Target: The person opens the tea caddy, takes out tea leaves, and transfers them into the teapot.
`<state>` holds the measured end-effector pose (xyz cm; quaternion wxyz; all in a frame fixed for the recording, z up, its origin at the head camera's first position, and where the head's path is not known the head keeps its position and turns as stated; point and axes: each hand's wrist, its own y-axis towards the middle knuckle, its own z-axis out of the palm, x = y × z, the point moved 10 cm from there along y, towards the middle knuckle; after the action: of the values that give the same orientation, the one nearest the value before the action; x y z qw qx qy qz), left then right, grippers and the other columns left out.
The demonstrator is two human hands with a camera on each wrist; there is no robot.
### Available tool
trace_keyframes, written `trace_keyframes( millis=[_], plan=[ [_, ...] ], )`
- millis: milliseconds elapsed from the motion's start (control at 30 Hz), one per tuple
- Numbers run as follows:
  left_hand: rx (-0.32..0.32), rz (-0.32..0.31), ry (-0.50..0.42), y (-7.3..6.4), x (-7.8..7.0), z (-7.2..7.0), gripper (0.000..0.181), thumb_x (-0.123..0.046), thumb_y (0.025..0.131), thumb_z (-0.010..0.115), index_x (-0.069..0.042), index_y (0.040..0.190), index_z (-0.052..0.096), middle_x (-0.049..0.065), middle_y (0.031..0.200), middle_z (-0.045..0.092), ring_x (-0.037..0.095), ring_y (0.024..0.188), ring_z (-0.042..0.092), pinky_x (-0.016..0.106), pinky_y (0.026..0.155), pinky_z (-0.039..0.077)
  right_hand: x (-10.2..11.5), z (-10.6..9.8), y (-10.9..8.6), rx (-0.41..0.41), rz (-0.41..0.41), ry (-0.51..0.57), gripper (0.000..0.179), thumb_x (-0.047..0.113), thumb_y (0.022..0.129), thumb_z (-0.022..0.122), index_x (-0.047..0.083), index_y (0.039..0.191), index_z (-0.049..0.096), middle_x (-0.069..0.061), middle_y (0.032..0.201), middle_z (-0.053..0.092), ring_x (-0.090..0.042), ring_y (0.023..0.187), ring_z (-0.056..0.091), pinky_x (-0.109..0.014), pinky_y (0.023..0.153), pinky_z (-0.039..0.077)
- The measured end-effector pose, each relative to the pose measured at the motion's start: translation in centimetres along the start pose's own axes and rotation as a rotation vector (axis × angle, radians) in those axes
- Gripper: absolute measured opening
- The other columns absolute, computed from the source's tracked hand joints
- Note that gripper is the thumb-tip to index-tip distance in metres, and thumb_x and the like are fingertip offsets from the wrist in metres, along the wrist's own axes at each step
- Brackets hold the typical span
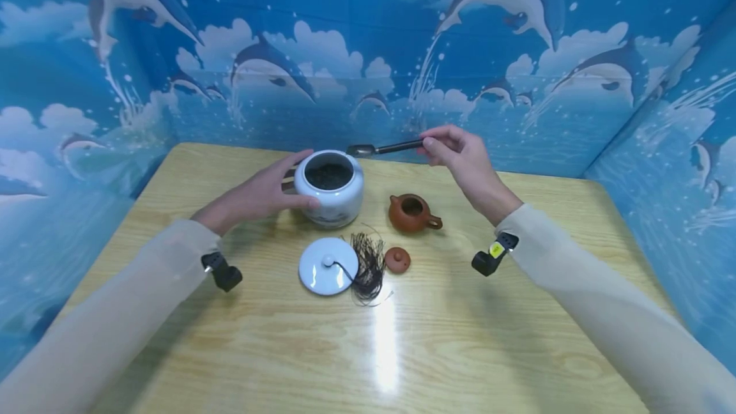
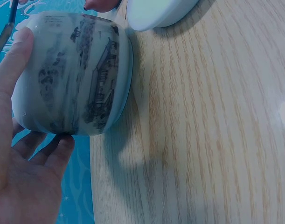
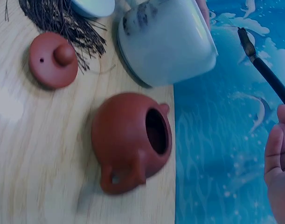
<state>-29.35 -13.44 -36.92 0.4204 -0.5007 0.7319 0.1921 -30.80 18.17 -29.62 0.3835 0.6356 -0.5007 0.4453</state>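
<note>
My left hand (image 1: 261, 190) holds a white porcelain jar (image 1: 345, 202) by its left side, fingers behind and thumb in front. Dark loose stuff, perhaps tea leaves, lies inside it. In the left wrist view a dark landscape picture shows on the jar (image 2: 81, 74). My right hand (image 1: 462, 161) pinches the dark handle of a small tea scoop (image 1: 397, 146), whose tip hovers by the jar's back right rim. What the scoop carries is hard to tell. Below that hand stands a reddish-brown clay teapot (image 3: 126, 133), lidless, its handle toward the right in the head view.
In front of the jar lies its white lid (image 1: 318, 272), with a dark tassel (image 1: 368, 267) on its knob. The teapot's clay lid (image 1: 397, 260) lies beside the tassel. The wooden table (image 1: 276, 350) ends at a blue dolphin-print curtain (image 1: 333, 62) behind.
</note>
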Motion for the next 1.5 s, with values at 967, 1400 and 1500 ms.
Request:
trace_keyframes(
  millis=[967, 1400, 1500],
  plan=[
    [-0.008, 0.006, 0.025, -0.1, 0.0, -0.2, 0.116, -0.047, 0.092, 0.088, -0.021, 0.177, 0.013, 0.011, 0.183, 0.018, 0.039, 0.167, 0.024, 0.067, 0.136, 0.02, -5.8, -7.9, -5.5, -0.061, 0.107, -0.095, 0.039, 0.04, 0.111, 0.064, 0.012, 0.138, 0.064, 0.005, 0.122, 0.075, -0.008, 0.11, 0.069, -0.02, 0.092, 0.061],
    [-0.001, 0.01, 0.005, 0.1, 0.1, 0.0, 0.118, -0.047, 0.091, 0.089, -0.022, 0.177, 0.013, 0.011, 0.183, 0.018, 0.039, 0.167, 0.024, 0.064, 0.136, 0.024, -7.4, -7.5, -6.1, -0.033, 0.074, -0.154, 0.032, 0.029, 0.113, 0.063, 0.007, 0.135, 0.065, 0.013, 0.113, 0.077, -0.002, 0.105, 0.072, -0.023, 0.091, 0.063],
    [0.0, 0.005, 0.006, 0.0, 0.1, 0.0, 0.118, -0.048, 0.091, 0.088, -0.022, 0.177, 0.013, 0.011, 0.183, 0.018, 0.039, 0.167, 0.024, 0.064, 0.136, 0.024, -7.4, -7.4, -6.2, -0.032, 0.066, -0.213, 0.036, 0.027, 0.113, 0.062, 0.003, 0.14, 0.065, 0.013, 0.112, 0.077, -0.001, 0.104, 0.071, -0.022, 0.089, 0.063]
  ],
)
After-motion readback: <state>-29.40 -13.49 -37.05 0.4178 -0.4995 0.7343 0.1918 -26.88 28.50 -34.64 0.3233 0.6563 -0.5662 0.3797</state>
